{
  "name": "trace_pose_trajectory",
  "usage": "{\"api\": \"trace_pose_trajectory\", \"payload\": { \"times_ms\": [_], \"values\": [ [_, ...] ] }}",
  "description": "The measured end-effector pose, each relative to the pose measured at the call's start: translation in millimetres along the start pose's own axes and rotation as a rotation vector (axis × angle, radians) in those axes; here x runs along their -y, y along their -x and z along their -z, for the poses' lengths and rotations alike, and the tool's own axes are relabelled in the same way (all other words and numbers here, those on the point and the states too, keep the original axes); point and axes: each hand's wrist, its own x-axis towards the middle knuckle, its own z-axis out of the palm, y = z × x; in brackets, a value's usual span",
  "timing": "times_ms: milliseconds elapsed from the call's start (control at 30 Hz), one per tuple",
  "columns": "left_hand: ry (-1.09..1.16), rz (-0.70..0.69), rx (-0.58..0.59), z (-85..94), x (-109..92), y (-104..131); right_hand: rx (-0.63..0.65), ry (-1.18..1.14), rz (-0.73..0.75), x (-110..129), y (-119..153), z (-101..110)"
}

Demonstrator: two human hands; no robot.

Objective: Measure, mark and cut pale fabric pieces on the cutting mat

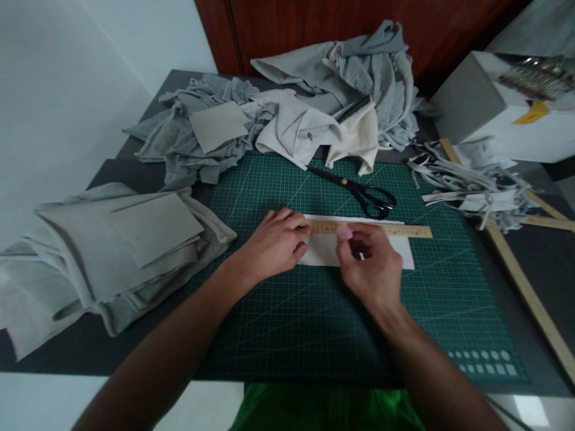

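On the green cutting mat (314, 323) lies a strip of white fabric (321, 256), with a wooden ruler (408, 230) along its upper part. My left hand (277, 242) grips the ruler's left end, its fingertips pressing down there and covering it. Between the thumb and fingers of my right hand (375, 263) is a small pink piece of tailor's chalk (344, 231), at the ruler's middle. Black-handled scissors (354, 187) rest just above the ruler, blades pointing up and left.
Folded grey fabric (94, 239) with a card piece (155, 227) on top is at left. Grey and white cloth heaps (309, 114) line the back. At right are fabric strips (485, 185), a wooden frame (521, 275) and a white box (485, 102) holding metal pieces.
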Motion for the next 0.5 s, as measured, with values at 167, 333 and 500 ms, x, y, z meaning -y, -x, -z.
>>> {"api": "trace_pose_trajectory", "payload": {
  "times_ms": [167,333,500],
  "values": [
    [-0.013,-0.006,-0.007,-0.1,1,0,-0.167,-0.233,-0.241,-27,-34,30],
    [-0.061,-0.021,-0.028,-0.8,-1,0,-0.039,-0.352,-0.326,-45,-38,48],
    [-0.082,-0.042,-0.056,-3.3,-3,1,0.172,-0.232,-0.248,-48,-27,69]
  ]
}}
